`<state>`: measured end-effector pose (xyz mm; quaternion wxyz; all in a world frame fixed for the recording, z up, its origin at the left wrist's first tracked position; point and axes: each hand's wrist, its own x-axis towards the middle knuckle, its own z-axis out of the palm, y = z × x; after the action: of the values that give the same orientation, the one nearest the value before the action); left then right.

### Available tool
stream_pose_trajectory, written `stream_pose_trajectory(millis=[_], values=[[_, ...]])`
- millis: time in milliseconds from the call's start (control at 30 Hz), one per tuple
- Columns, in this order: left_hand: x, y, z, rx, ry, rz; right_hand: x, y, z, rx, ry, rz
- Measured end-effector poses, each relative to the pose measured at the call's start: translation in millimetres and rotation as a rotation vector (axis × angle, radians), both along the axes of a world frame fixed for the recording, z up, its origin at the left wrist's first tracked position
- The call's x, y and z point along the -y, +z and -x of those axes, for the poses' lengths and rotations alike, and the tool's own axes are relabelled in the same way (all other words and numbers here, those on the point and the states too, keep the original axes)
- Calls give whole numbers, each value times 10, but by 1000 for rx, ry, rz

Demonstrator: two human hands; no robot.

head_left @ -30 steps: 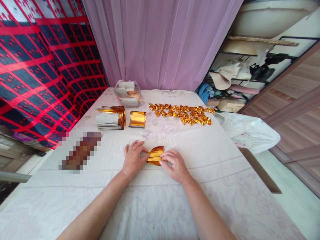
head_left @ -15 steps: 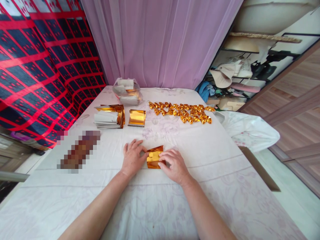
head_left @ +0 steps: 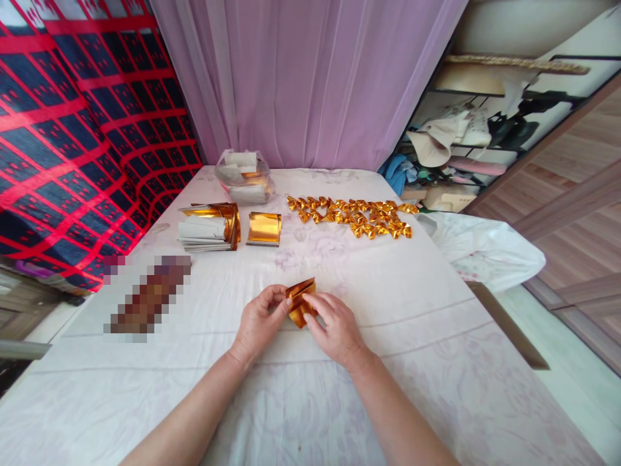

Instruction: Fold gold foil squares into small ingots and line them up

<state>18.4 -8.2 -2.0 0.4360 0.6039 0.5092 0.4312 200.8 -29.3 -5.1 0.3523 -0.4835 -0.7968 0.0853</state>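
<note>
Bright, soft daylight; warped edges

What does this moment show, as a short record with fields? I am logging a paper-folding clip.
Surface: white floral cloth-covered table
Left hand: grip shut on the left end of the half-folded gold foil paper piece
Right hand: grip shut on the piece's right end
Piece's state: creased, raised slightly off the cloth
Far left: stack of flat gold-and-white paper sheets, a single curled gold sheet beside it
Far centre: clear plastic bag of paper
Far right: rows of small finished gold folded shapes
Backdrop: lilac curtain
</note>
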Motion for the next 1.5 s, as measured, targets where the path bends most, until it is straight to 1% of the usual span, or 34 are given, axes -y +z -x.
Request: stream_pose_trajectory(millis=[100, 200, 267, 400, 533, 667, 900, 967, 1033, 1167, 1233, 1300, 1400, 1467, 1500], values=[[47, 34, -45, 90, -29, 29, 23, 40, 30, -59, 41, -2], [70, 59, -58, 127, -60, 43, 39, 75, 51, -99, 66, -3], [76, 61, -50, 118, -83, 36, 42, 83, 59, -114, 70, 2], [82, 44, -19, 62, -111, -27, 36, 67, 59, -138, 59, 4], [93, 34, -1, 1, -157, -80, 30, 55, 46, -173, 22, -21], [106, 22, 4, -11, -198, -131, 22, 79, 34, -213, -1, -49], [123, 15, 3, -26, -236, -122, 3, 120, 28, -259, -14, -22], [119, 22, 3, -22, -233, -112, 2, 120, 19, -286, -27, 0], [103, 31, 13, -21, -195, -109, 4, 113, 6, -323, -57, 36], [42, 48, 70, -91, -14, -112, 12, 88, -22, -437, -142, 133], [19, 64, 98, -153, 49, -96, 13, 77, -25, -519, -163, 196], [14, 85, 109, -195, 38, -63, 11, 73, -18, -602, -168, 253], [39, 91, 89, -158, -78, -2, 2, 75, -3, -675, -166, 305], [57, 55, 70, -124, -118, 27, -5, 74, 4, -675, -171, 328], [62, 26, 63, -125, -112, 33, -8, 72, 5, -665, -177, 336]])
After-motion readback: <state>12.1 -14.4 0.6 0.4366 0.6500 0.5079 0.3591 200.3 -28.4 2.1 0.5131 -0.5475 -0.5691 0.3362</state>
